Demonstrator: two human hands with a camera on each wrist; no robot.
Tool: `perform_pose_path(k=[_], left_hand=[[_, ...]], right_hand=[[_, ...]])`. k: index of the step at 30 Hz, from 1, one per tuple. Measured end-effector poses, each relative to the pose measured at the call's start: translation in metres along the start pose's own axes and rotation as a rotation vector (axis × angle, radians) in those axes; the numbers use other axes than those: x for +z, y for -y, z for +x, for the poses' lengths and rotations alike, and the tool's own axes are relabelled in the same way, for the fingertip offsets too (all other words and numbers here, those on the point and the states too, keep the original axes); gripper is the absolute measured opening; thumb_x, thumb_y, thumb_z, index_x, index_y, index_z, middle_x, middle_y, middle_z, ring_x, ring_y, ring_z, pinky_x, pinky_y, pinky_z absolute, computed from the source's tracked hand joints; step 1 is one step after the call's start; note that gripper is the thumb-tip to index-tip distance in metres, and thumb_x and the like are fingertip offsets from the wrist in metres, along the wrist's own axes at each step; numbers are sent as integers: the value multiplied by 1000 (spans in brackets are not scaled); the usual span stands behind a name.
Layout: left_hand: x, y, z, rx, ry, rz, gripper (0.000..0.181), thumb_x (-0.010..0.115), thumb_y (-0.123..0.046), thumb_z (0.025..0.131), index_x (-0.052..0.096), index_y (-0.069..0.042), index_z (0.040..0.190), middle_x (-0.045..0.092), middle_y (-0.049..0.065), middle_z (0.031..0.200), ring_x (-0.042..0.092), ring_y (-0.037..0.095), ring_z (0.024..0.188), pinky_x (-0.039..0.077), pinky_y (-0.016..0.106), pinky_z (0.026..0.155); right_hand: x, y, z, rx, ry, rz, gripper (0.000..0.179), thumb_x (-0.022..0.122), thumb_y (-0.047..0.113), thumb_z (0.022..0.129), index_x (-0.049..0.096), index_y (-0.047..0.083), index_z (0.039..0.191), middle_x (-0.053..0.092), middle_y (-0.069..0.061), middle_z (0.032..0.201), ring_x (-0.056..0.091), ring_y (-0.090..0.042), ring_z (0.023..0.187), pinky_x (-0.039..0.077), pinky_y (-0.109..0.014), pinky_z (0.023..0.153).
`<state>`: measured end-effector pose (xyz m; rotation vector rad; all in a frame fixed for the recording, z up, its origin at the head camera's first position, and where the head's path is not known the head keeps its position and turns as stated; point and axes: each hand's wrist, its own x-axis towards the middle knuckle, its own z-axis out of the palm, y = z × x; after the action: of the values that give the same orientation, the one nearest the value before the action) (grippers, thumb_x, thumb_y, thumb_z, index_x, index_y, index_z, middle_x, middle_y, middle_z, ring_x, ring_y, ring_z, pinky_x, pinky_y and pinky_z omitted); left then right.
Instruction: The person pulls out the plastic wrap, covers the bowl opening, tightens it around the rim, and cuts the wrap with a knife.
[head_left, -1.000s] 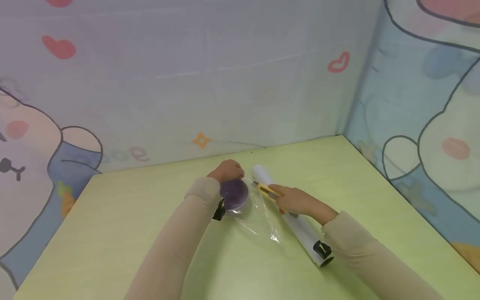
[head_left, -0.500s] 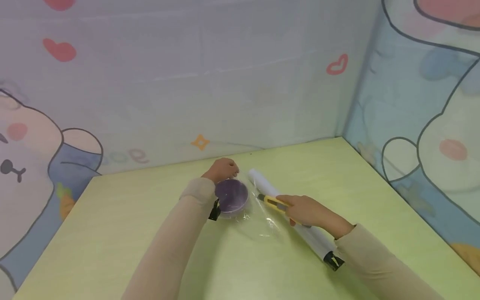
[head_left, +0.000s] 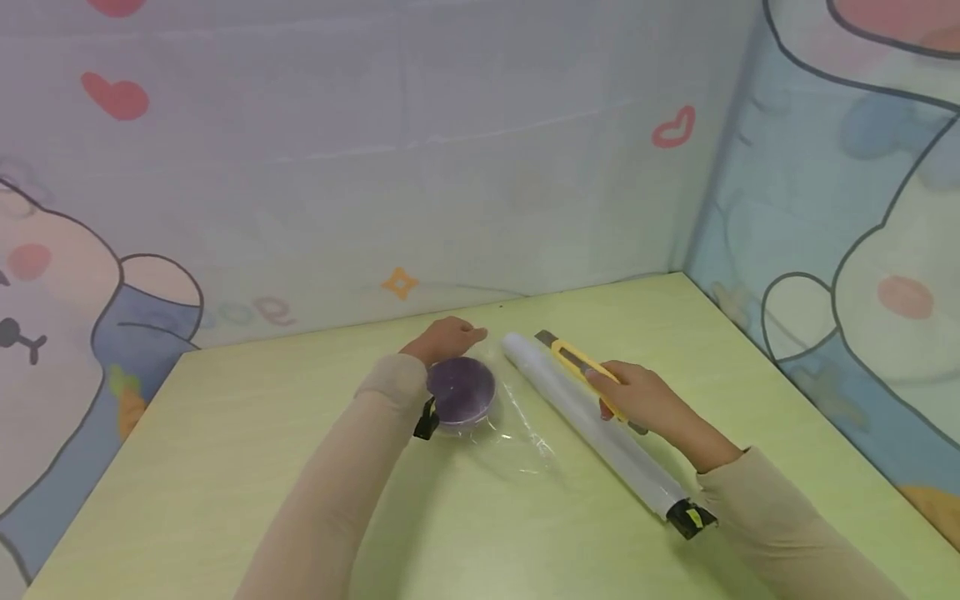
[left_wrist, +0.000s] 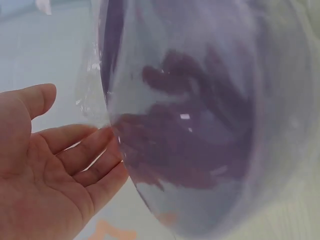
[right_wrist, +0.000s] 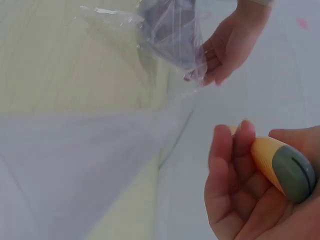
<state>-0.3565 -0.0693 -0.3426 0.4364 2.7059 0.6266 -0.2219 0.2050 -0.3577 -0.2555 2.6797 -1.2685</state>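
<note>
A purple bowl (head_left: 461, 392) sits near the middle of the table, clear plastic film (head_left: 525, 446) stretched over its mouth and trailing loosely to the right. My left hand (head_left: 448, 338) is at the bowl's far side. In the left wrist view the fingers (left_wrist: 85, 160) are relaxed and spread, their tips at the filmed rim. My right hand (head_left: 645, 396) grips a yellow utility knife (head_left: 573, 358) above the roll of plastic wrap (head_left: 600, 433). From the right wrist view, the knife's grey-green butt end (right_wrist: 295, 175) shows between palm and fingers.
The pale yellow-green table (head_left: 247, 467) meets a cartoon-printed cloth wall (head_left: 480, 167) at the back and right. Black camera mounts sit at the left wrist (head_left: 426, 419) and right wrist (head_left: 690, 518); the right one overlaps the roll's near end.
My right hand has carried the knife from the film near the bowl rightward, over the roll. The left hand's fingers have loosened at the far rim. The bowl shifts slightly left in view.
</note>
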Motion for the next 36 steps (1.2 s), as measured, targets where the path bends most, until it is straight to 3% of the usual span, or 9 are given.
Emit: perform_pose_path(k=[4,6,10,16,20,24,30,36], left_hand=[[-4,10,-6,23,-10,32,61,34,-46,97,39,-2,138,39,16,143,34,32,133,29,44,109],[-4,18,-10,39,-12,22,60,34,-47,97,41,-3,137,41,16,141,36,33,132,30,45,108],[-3,35,-24,62,-4,-45,62,34,-53,95,43,-8,136,44,12,140,38,32,131,31,47,106],[4,58,-53,57,52,-197,78,44,-63,86,26,-14,145,36,8,146,30,29,136,28,50,108],[17,67,-71,89,99,-285,89,58,-55,83,14,-12,148,28,8,150,25,26,139,25,50,109],[32,73,-82,107,123,-361,99,70,-48,76,10,-15,147,24,6,150,21,25,140,22,53,109],[49,79,-85,121,97,-439,102,77,-40,71,10,-18,146,25,6,149,18,27,140,18,57,109],[57,79,-81,123,36,-465,105,78,-40,70,10,-15,146,25,6,148,20,25,139,18,54,110]], right_hand=[[-5,-13,3,20,-14,185,41,39,38,98,54,-1,97,59,0,67,56,-19,64,45,-31,57],[-8,-20,4,43,3,269,38,38,32,99,51,-3,99,61,1,68,60,-18,68,48,-32,61],[-10,-29,4,101,36,333,33,34,25,99,46,-5,101,61,0,71,63,-16,71,51,-31,64],[-12,-35,3,151,59,351,33,32,30,100,41,-2,98,53,-3,69,56,-12,59,51,-32,58],[-15,-38,1,147,16,303,49,35,47,97,43,-1,98,49,-1,65,48,-11,53,48,-30,53],[-17,-41,-1,165,-53,242,61,38,58,91,49,-2,96,49,0,61,48,-11,51,47,-30,50],[-16,-39,-2,164,-116,204,63,40,62,89,51,-1,89,50,0,58,47,-11,47,48,-31,48],[-13,-33,0,173,-108,226,64,39,63,89,50,0,89,49,2,57,46,-9,46,47,-29,47]])
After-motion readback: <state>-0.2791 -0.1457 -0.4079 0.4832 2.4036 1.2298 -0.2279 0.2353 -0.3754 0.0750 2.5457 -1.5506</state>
